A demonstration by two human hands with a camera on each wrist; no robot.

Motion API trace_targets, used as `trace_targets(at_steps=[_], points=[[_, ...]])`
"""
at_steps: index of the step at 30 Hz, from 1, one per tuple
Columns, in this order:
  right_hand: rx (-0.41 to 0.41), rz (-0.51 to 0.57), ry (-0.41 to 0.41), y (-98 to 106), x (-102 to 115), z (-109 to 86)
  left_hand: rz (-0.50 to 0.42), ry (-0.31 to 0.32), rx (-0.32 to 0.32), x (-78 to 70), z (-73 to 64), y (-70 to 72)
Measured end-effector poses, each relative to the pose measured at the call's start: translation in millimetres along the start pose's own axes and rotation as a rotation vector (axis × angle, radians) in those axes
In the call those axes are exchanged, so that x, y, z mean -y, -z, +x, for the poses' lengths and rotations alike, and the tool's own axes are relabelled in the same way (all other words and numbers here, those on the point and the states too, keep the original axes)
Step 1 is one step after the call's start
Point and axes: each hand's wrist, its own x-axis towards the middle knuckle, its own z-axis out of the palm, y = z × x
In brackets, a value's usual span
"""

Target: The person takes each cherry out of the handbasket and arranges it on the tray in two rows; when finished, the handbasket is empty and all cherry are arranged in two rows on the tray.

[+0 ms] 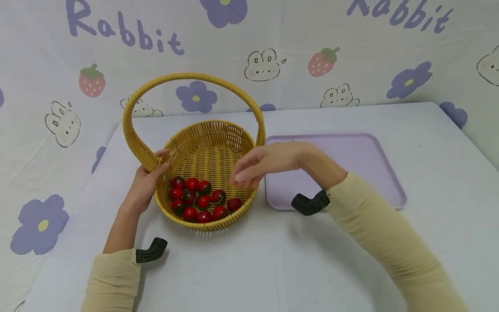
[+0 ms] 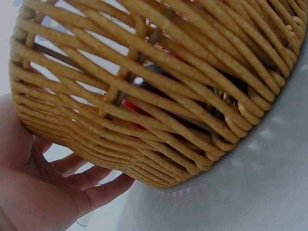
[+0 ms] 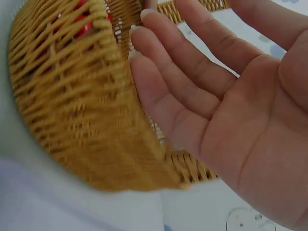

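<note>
A yellow woven basket [image 1: 210,130] with a tall arched handle stands on the table. Red and dark-red cherries [image 1: 203,201], several of them with stems, lie in its front part. At the basket's left side, my left hand [image 1: 145,186] grips the rim by the foot of the handle. In the left wrist view, its fingers [image 2: 108,190] reach along the outside of the weave. My right hand [image 1: 265,162] hovers over the right rim, fingers loosely bent and nothing visible in them. The right wrist view shows its bare palm beside the basket wall [image 3: 82,110].
To the right of the basket lies a light purple tray [image 1: 335,138], partly behind my right forearm. A white table [image 1: 241,268] bears both. Behind it hangs a white cloth [image 1: 296,26] printed with rabbits, flowers and strawberries. Each sleeve cuff carries a black bracket [image 1: 309,203].
</note>
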Motion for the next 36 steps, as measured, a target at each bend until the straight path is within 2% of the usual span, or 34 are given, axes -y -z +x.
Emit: trace_targets(at_steps=[9,16,20,28,36], points=[[0.055,-0.13,-0.07,-9.8,6.7,34.4,0.007,-0.015,0.001,-0.1,-0.1,-0.9],[0.056,-0.379,-0.199,-17.4,8.3,52.3,0.003,-0.019,0.003,-0.5,-0.4,-0.5],[0.077,-0.47,-0.25,-18.6,8.4,59.6,0.003,-0.022,0.001,-0.4,-0.3,-0.4],[0.154,-0.549,-0.335,-20.5,9.9,68.1,-0.002,-0.016,-0.002,-0.4,-1.0,-0.7],[0.258,-0.596,-0.345,-24.0,10.4,72.5,0.003,-0.019,-0.004,-0.8,-0.5,-0.2]])
